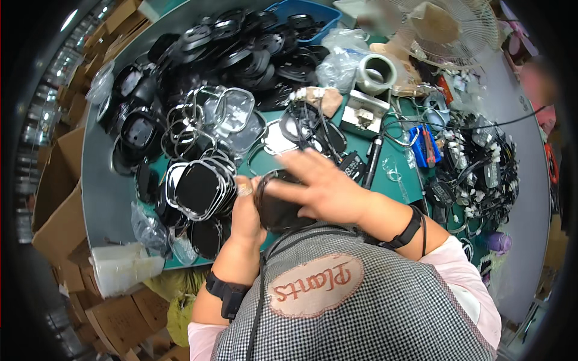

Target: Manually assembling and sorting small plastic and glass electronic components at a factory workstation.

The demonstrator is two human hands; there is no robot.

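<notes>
My left hand point(245, 213) grips the left edge of a glossy black rounded-square housing point(278, 210) close to my apron, its thumb upright along the rim. Over the housing's right side passes my right hand point(325, 189), slightly blurred, fingers stretched apart; part of the housing is hidden beneath it. Left of my left hand lies a stack of black rounded-square panels with silvery rims point(201, 189). Beyond my hands are clear and silvery rounded frames point(235, 111) and a white round-cornered piece point(280, 137).
Black plastic housings point(241, 60) heap up at the back, beside a blue bin point(313, 18). To the right are a tape roll point(376, 75), a black pen-like tool point(372, 162), a blue holder point(425, 146), tangled cables point(481, 168) and a fan point(448, 30).
</notes>
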